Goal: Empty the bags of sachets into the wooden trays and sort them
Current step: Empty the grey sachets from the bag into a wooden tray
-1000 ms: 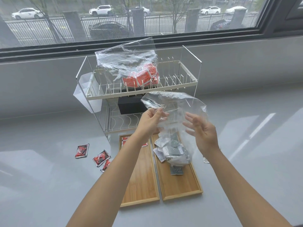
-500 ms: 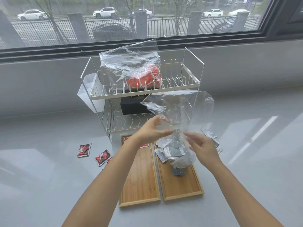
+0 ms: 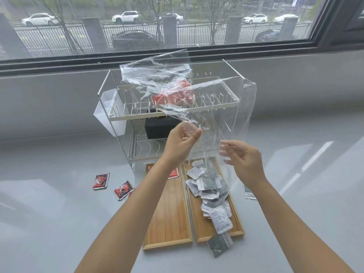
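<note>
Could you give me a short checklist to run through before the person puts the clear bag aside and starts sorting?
1. Clear bag emptied: ok, no sachets show inside it.
2. Bag held securely: ok for the left hand, which pinches the plastic; cannot tell for the right hand, whose fingers look open.
3. Grey sachets inside the right tray: not ok, one sachet lies off its near end and another lies on the counter.
4. Left tray ready for red sachets: ok, mostly bare.
5. Red sachets collected: not ok, two lie on the counter, and the second bag sits unemptied on the rack.
</note>
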